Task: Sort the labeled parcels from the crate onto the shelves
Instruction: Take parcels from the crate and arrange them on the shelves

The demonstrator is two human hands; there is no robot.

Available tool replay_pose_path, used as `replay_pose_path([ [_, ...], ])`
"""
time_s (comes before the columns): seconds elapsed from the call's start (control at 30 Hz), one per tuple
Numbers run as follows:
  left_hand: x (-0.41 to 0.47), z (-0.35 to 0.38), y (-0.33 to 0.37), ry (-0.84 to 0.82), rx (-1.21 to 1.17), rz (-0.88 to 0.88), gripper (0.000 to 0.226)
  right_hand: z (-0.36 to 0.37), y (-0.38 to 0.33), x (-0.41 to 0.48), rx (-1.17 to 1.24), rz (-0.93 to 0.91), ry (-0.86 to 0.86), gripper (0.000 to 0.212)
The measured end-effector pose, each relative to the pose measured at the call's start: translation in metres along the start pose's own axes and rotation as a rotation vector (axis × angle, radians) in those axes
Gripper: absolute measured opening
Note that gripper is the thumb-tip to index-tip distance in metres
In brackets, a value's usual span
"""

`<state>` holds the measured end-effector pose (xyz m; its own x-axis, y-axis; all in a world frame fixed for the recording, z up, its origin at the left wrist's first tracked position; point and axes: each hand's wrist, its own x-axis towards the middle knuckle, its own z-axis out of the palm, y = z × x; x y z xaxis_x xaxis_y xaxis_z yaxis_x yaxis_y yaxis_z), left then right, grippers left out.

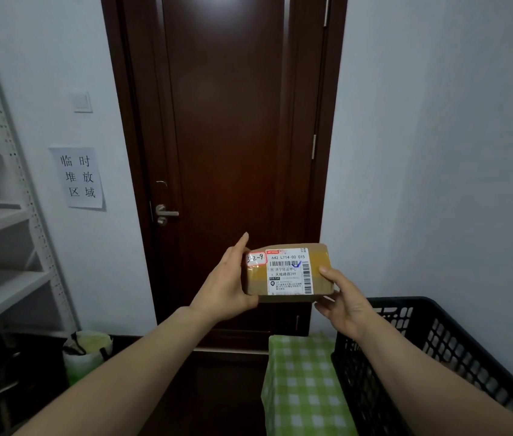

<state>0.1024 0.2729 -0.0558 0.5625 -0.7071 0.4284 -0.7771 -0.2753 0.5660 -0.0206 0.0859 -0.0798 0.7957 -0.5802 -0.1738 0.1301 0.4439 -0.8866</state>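
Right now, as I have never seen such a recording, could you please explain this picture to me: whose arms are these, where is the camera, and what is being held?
There is no machine here. A person wears one camera on the head, so you look down along their two bare arms. The left hand and the right hand together hold a brown cardboard parcel by its ends. Its white shipping label faces the camera, and a small red-edged sticker on it seems to read 3-2-9. At the lower right is a black plastic lattice crate, next to a green-and-white checked cloth. On the left stand white metal shelves, and straight ahead is a dark brown wooden door.
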Motion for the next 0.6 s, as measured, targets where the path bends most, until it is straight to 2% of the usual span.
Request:
replay_pose_path([
  [0.2,-0.005,-0.002,-0.011,0.045,0.049,0.017,0.068,0.007,0.007,0.001,0.005,0.006,-0.018,0.027],
  [0.3,-0.009,-0.008,-0.017,0.062,0.059,0.015,0.063,0.016,0.012,0.001,0.009,0.013,-0.033,0.034],
  [0.43,-0.020,-0.020,-0.025,0.079,0.055,-0.023,0.061,0.030,0.022,0.003,0.022,0.044,-0.064,0.033],
  [0.53,-0.031,-0.033,-0.033,0.078,0.111,-0.046,0.064,0.045,0.031,0.005,-0.001,0.065,-0.097,0.045],
  [0.6,-0.038,-0.044,-0.037,0.069,0.154,-0.064,0.065,0.056,0.037,0.006,-0.019,0.076,-0.121,0.044],
])
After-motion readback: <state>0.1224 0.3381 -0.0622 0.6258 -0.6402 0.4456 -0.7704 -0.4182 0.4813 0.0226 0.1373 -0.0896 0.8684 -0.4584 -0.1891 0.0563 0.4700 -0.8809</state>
